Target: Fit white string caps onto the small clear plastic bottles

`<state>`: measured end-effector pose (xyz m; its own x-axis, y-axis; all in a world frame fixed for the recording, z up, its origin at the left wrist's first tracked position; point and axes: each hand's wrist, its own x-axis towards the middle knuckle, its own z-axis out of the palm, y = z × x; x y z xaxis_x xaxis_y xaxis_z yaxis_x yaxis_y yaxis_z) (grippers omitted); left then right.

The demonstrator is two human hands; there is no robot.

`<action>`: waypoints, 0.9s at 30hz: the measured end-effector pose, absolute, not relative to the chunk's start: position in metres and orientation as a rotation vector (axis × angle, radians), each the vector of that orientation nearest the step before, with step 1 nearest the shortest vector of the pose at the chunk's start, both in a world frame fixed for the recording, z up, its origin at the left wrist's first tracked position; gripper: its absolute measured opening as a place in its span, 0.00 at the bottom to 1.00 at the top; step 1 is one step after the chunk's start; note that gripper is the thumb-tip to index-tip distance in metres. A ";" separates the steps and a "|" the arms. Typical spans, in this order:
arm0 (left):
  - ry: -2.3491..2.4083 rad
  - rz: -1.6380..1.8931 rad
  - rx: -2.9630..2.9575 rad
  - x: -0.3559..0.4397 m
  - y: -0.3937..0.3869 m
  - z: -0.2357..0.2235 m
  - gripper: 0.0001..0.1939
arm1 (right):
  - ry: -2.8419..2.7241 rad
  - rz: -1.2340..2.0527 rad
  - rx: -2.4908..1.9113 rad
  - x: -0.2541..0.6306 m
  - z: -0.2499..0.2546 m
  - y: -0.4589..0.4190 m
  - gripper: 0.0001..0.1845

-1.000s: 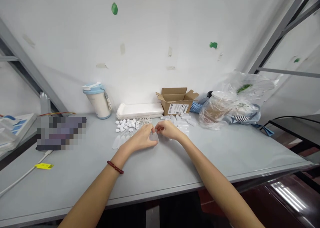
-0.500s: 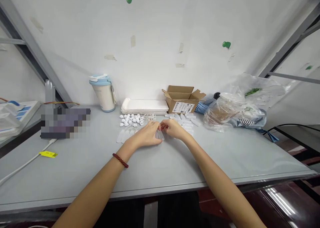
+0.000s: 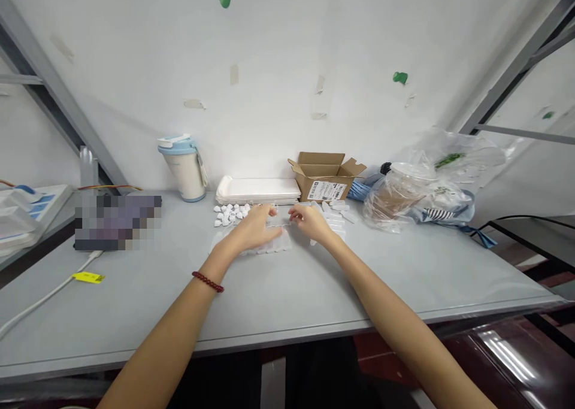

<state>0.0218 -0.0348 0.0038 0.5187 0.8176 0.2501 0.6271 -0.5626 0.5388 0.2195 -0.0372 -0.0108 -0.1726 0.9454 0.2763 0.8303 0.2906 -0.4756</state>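
Note:
Over a row of clear plastic pieces (image 3: 284, 241) on the table, my left hand (image 3: 256, 226) is spread, thumb and fingers apart, with nothing visible in it. It hides part of that row. Just to its right is my right hand (image 3: 311, 222), fingers loosely bent and tips a little apart, with no object visible between them. Beside and partly behind it lie more loose clear plastic pieces (image 3: 336, 218). Small white caps (image 3: 227, 215) are piled left of my left hand's fingers.
An open cardboard box (image 3: 324, 181) and a stack of white packets (image 3: 260, 190) stand by the wall. To the left are a cup with a blue lid (image 3: 185, 169) and a blurred-out dark object (image 3: 119, 220) with a white cable. Bagged drink (image 3: 399, 196) at right.
My hands have come apart from where they met around a clear piece. The left has opened and let go of it, and the view has shifted slightly.

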 end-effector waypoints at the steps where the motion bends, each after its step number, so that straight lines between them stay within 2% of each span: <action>1: 1.280 0.776 2.362 0.016 -0.029 0.005 0.18 | -2.018 0.229 -1.600 0.221 -0.011 -0.034 0.18; 4: 1.559 0.950 2.351 -0.004 -0.010 0.006 0.15 | -1.984 0.039 -1.675 0.226 -0.011 -0.026 0.18; 10: 1.660 0.812 2.432 -0.023 0.010 -0.009 0.20 | -2.238 -0.144 -1.807 0.235 -0.011 -0.023 0.28; 21: 1.774 0.609 2.494 -0.013 0.006 -0.013 0.23 | -2.320 -0.188 -1.926 0.238 -0.016 -0.016 0.25; 27: 1.828 0.545 2.489 -0.012 0.005 -0.013 0.20 | -2.387 -0.207 -1.911 0.241 -0.016 -0.013 0.26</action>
